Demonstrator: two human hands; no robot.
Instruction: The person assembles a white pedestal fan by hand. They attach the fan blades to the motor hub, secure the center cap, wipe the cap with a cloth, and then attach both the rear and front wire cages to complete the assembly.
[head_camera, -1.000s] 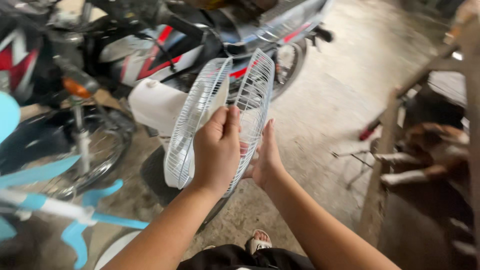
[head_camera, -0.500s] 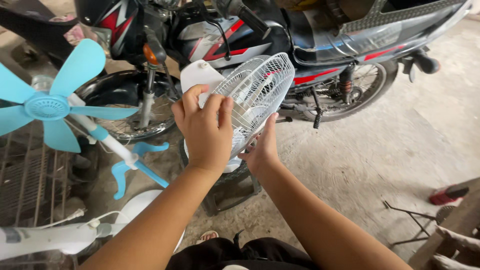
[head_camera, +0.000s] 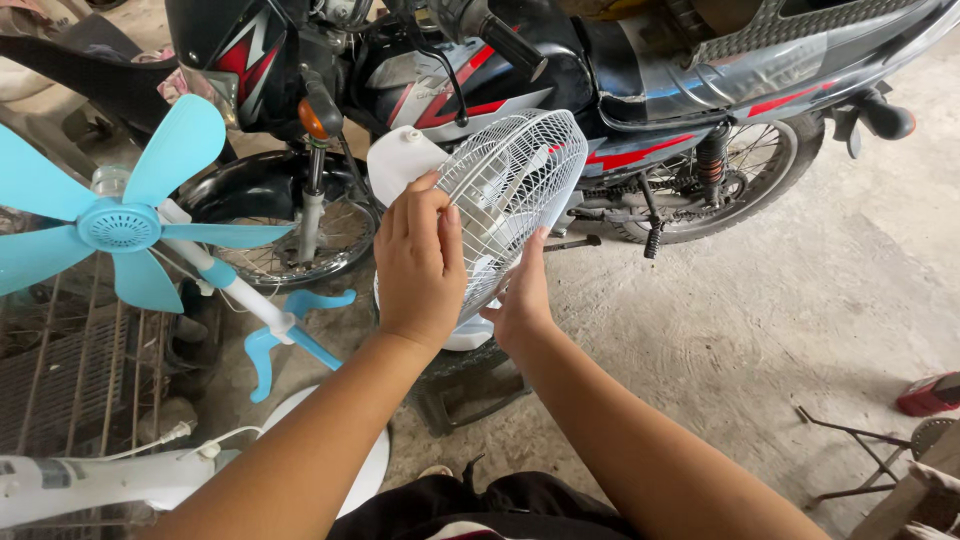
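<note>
A white wire fan guard (head_camera: 520, 190) is held up in front of me, tilted on edge. My left hand (head_camera: 420, 265) grips its near rim from the left, fingers curled over the wires. My right hand (head_camera: 520, 300) holds the lower rim from underneath. Behind the guard stands a white fan body (head_camera: 400, 160) with its base resting on a dark low stool (head_camera: 465, 385).
A black and red motorcycle (head_camera: 560, 70) is parked across the back. A light blue fan blade set (head_camera: 120, 225) on a white and blue stand leans at the left over a metal grate (head_camera: 70, 380). A red object (head_camera: 930, 393) and wire frame lie at the right on the concrete floor.
My view has swung left and down, bringing the blue fan and motorcycle front into view. Both hands kept hold of the guard, which now tilts more edge-on.
</note>
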